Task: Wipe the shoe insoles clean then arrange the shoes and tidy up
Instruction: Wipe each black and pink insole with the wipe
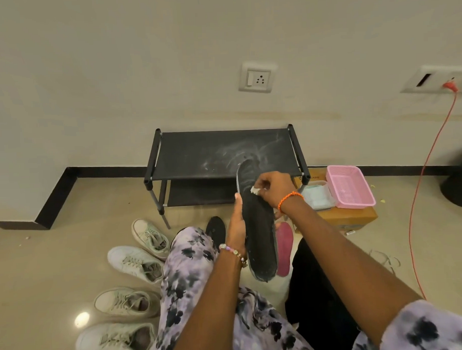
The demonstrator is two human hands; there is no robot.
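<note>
Black insole (259,236): held upright above the lap, left hand (237,227) curled round its edge; right hand (273,190) pinching a white wipe (255,190) against its upper part; four pale sneakers (134,262) on the floor at left

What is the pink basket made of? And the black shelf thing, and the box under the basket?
Pink basket: looks like moulded plastic, with a lattice of small holes. Black shoe rack: its shelf looks like taut dark fabric, smeared with white dust, on metal-looking tubes. Box: brown cardboard, matte.
</note>
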